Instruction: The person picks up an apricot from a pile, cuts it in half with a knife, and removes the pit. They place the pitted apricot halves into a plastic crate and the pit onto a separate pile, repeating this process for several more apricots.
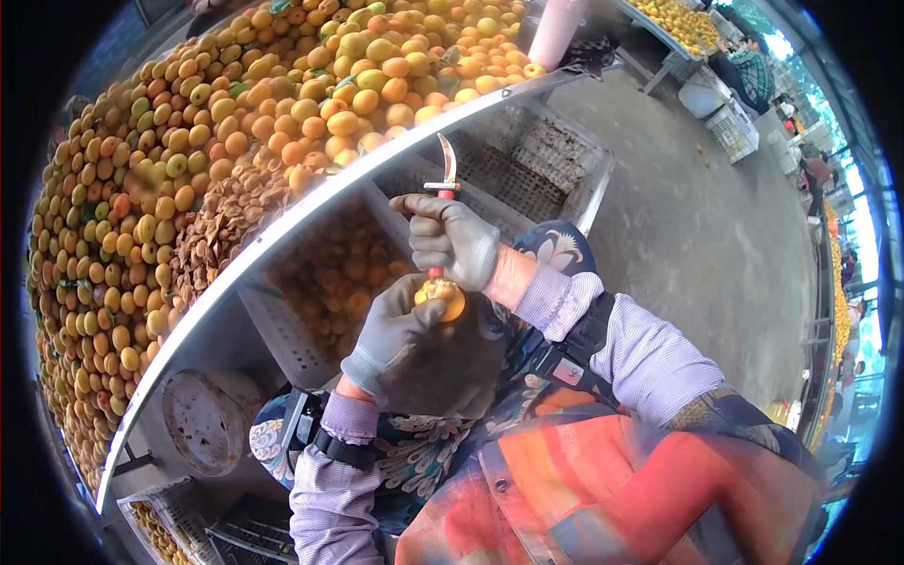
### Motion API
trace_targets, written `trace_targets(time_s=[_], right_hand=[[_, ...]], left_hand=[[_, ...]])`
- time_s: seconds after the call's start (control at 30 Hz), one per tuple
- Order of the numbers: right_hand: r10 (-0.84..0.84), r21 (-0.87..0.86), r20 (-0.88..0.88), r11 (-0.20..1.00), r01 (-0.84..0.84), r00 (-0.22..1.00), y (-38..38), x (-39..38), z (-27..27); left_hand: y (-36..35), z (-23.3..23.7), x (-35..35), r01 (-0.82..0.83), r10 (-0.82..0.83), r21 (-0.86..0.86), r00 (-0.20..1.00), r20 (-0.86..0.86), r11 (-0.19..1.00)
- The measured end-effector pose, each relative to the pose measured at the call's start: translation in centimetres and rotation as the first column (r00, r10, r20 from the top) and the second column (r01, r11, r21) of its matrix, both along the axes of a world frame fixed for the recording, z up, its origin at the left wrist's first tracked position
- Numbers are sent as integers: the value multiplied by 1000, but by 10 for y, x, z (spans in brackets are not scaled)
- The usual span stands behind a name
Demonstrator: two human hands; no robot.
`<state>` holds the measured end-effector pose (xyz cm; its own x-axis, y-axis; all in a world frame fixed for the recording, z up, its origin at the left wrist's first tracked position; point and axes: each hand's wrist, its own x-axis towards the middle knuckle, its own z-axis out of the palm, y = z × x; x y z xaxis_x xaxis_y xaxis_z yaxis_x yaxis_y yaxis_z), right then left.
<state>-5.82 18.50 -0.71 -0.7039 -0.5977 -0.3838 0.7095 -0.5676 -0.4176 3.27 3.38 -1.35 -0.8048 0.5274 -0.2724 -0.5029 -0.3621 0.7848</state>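
Note:
My right hand, in a grey glove, is closed round the red handle of a small curved knife. Its blade points up, away from the fruit. Just below, my gloved left hand grips an apricot between thumb and fingers. The apricot looks cut or opened at its upper side, close to the lower end of the knife handle. Under both hands, a crate holds many orange fruit pieces, partly in shadow.
A table with a white rim carries heaped apricots and a pile of brown pits. An open plastic crate stands beyond my right hand. A white bucket sits at lower left. People and more fruit tables are at far right.

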Motion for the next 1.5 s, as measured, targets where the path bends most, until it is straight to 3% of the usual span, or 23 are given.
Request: trace_targets(time_s=[0.07, 0.2, 0.3, 0.37, 0.4, 0.47, 0.53, 0.6, 0.7, 0.73, 0.8, 0.87, 0.9, 0.93, 1.0, 1.23, 1.3, 1.33, 1.37, 1.4, 1.43, 1.47, 1.5], right_hand=[[-5, -57, -7, 998, 5, 1000, 0, 0, 2], [-104, 38, -7, 994, 105, 995, -6, 1, 5], [-130, 71, -80, 988, 136, 988, -10, 1, 10], [-137, 98, -129, 984, 150, 982, -12, 4, 14], [-170, 115, -123, 976, 185, 978, -15, 6, 16], [-238, 124, -88, 961, 248, 967, -15, 2, 21], [-285, -7, -77, 958, 285, 955, -10, -12, 17], [-359, -75, -77, 932, 354, 930, -5, -25, 20], [-352, -32, -149, 936, 351, 924, 5, -37, 23], [-333, -48, -137, 943, 329, 933, 7, -40, 23], [-321, -32, -126, 947, 320, 939, 5, -41, 21], [-271, -12, -98, 962, 271, 958, 3, -42, 19], [-272, 16, -82, 962, 274, 959, 1, -42, 17], [-272, 8, -79, 962, 274, 959, 1, -43, 17], [-209, -61, -73, 977, 205, 975, 3, -43, 15], [-192, -90, -68, 978, 186, 979, 13, -43, 20], [-185, -68, -89, 981, 180, 979, 16, -42, 22], [-184, -72, -85, 981, 178, 979, 17, -42, 23], [-174, -55, -71, 984, 170, 982, 17, -43, 25], [-164, -38, -58, 986, 162, 985, 18, -44, 26], [-163, -42, -56, 986, 161, 985, 19, -43, 27], [-154, -18, -61, 988, 153, 986, 19, -43, 29], [-144, 7, -66, 989, 145, 987, 19, -42, 31]], left_hand=[[1, -4, -2, -37, 36, -16, 999, -28, 999], [0, -8, -3, -69, 69, -5, 998, 10, 998], [-4, -11, -7, -47, 39, -101, 996, -84, 994], [0, -11, -4, -102, 99, -109, 995, -33, 989], [1, -11, -3, -128, 108, -171, 987, -121, 977], [1, 7, -1, -174, 159, -166, 983, -95, 971], [-8, -9, -7, -177, 146, -212, 977, -155, 961], [-9, 18, -9, -271, 248, -198, 959, -137, 942], [-35, 40, -25, -468, 361, -213, 842, -400, 858], [-40, 52, -28, -521, 459, -212, 843, -279, 827], [-85, 4, -59, -538, 543, 87, 837, -62, 839], [-66, 61, -64, -841, 842, -54, 539, -28, 538], [-111, 22, -86, -751, 339, -432, 628, -700, 499], [-104, 49, -88, -751, 702, -277, 659, -270, 599], [-104, 62, -106, -869, 874, -100, 484, 41, 485], [-117, 67, -119, -812, 834, -193, 534, 136, 551], [-120, 62, -112, -787, 808, -247, 589, -24, 566], [-104, 61, -104, -787, 809, -252, 588, -26, 564], [-75, 61, -91, -802, 733, -521, 538, -417, 292], [-59, 64, -80, -783, 467, -617, 518, -716, -76], [-78, 76, -70, -693, 679, -429, 701, -217, 579], [-82, 69, -63, -693, 678, -432, 702, -219, 577], [-86, 57, -58, -583, 544, -478, 806, -234, 657]])
